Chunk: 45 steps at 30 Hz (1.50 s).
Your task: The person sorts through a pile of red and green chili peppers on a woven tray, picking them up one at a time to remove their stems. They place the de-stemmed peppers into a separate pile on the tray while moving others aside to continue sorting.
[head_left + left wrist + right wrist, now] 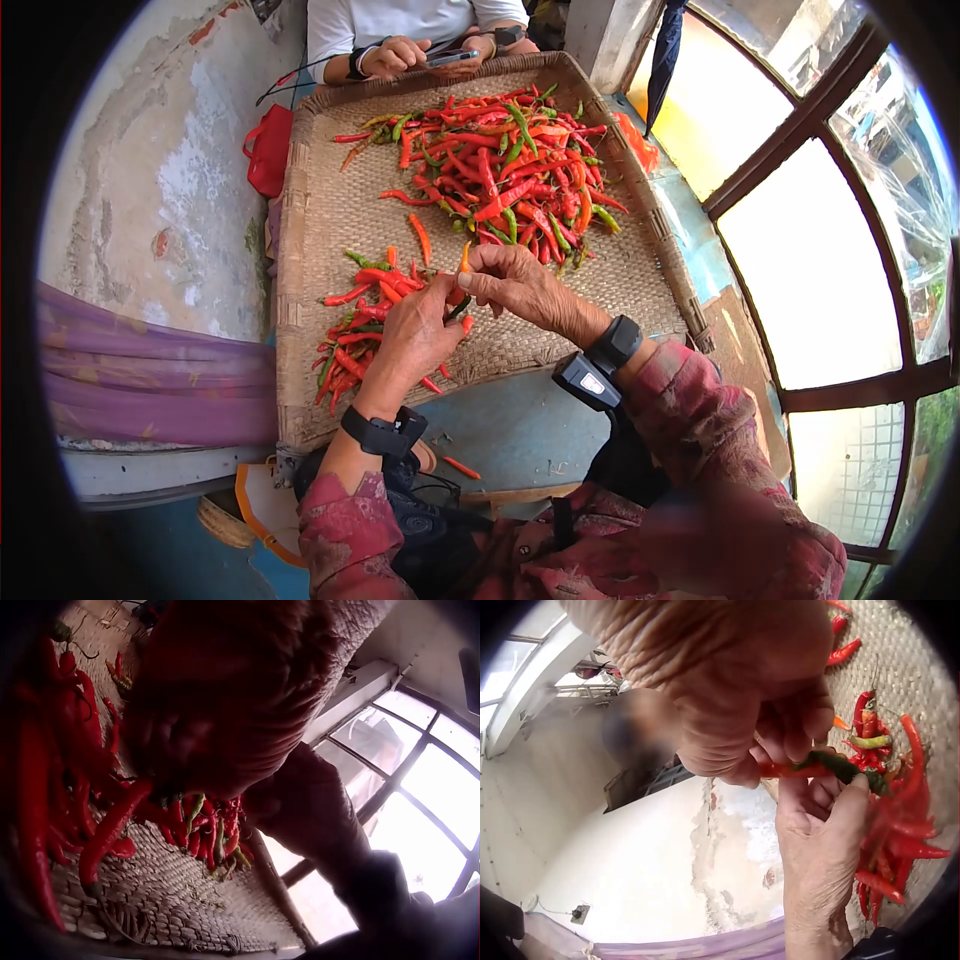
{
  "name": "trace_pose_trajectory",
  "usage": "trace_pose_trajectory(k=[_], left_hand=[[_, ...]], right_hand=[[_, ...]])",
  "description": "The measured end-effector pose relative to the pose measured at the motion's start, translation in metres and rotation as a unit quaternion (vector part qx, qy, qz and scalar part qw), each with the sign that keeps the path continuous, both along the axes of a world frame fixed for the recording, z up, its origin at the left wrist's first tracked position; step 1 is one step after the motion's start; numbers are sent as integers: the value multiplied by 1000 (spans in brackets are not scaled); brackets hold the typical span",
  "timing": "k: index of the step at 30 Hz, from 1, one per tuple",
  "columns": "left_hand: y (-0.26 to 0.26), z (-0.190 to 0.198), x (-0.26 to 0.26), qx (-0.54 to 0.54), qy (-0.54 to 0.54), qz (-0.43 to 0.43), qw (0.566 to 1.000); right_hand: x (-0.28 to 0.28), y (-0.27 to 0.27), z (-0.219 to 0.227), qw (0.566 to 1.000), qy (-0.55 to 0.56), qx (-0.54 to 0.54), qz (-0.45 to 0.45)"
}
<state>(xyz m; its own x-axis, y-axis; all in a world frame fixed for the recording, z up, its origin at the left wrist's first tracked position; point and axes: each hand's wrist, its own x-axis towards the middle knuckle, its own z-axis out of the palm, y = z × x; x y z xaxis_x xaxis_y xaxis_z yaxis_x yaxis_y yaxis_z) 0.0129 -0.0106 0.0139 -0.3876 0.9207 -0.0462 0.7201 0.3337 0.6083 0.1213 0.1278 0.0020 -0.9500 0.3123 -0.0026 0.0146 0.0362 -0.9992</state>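
"So, who holds what above the tray (294, 250)?"

"Both hands are busy. The right hand (525, 290) pinches an orange-red pepper (787, 771) between thumb and fingers; the left hand (415, 325) has its thumb bent over a dark green length (844, 766) right beside it. Whether that is a second pepper or the other end of the first, one cannot tell."

"And the rest of the crop?"

"On the woven floor of the tray: a large heap (490, 170) toward the far side, and a small heap (350, 363) by the left forearm."

"What could go wrong?"

"A slip, most likely. The fingertips hold only a narrow piece, and smooth skin could slide out of a light pinch. Too hard a squeeze or twist might split it instead."

"Where would a dropped one land?"

"Probably on the weave, though the near edge is close. One stray pepper (461, 467) lies outside the tray, below that edge."

"Anything else to watch?"

"The left forearm: if it swings low, it could brush the small heap and scatter peppers, perhaps toward the larger one, mixing the two."
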Motion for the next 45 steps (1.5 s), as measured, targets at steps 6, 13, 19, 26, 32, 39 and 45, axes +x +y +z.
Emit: trace_pose_trajectory(k=[6,13,19,26,32,39,45], left_hand=[[-2,-16,-8,-67,52,3,996],[2,-15,-8,-77,82,47,993],[-1,-14,-9,-53,93,-2,994],[4,-18,-8,20,71,18,997],[4,-7,-9,119,-120,61,984],[5,-12,-11,161,-181,43,969],[4,-11,-11,162,-179,52,969]], right_hand=[[4,9,7,999,-26,-27,-6],[3,57,28,981,46,-151,-110],[-3,79,21,908,192,-277,-251],[-3,31,-5,995,-73,-37,-58],[-1,2,-22,941,-25,323,97],[-7,1,-31,955,-26,280,91],[-3,4,-24,970,-67,232,29]])
